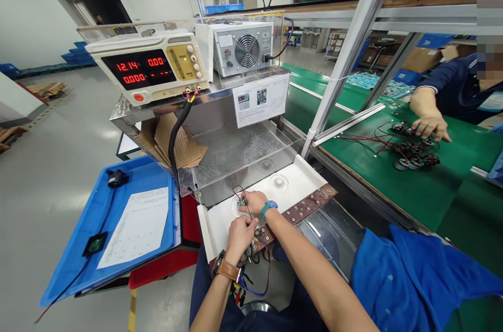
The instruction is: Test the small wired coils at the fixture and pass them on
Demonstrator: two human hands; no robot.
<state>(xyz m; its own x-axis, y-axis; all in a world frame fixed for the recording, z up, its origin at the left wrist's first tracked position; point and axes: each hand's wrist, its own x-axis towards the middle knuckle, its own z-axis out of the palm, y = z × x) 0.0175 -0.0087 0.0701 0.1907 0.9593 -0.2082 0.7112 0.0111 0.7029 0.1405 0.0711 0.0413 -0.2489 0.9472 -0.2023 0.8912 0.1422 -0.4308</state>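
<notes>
My right hand (253, 202), with a blue band at the wrist, is closed on a small green circuit board (241, 201) above the white fixture (296, 180). A thin red and black wire (238, 188) loops up from the board. Just below and to the left, my left hand (242, 233) is pinched near the wire, by the brown strip (310, 203) with metal studs; what its fingertips hold is too small to make out. Cables and clips (251, 256) hang under the strip beside my left hand.
A power supply (151, 67) with red digits and a grey fan unit (247, 49) stand on the metal shelf. At left lies a blue tray (74, 248) with a paper. Another person's hand (430, 125) touches wired motors (416, 151) on the green bench. A blue cloth (396, 279) lies at right.
</notes>
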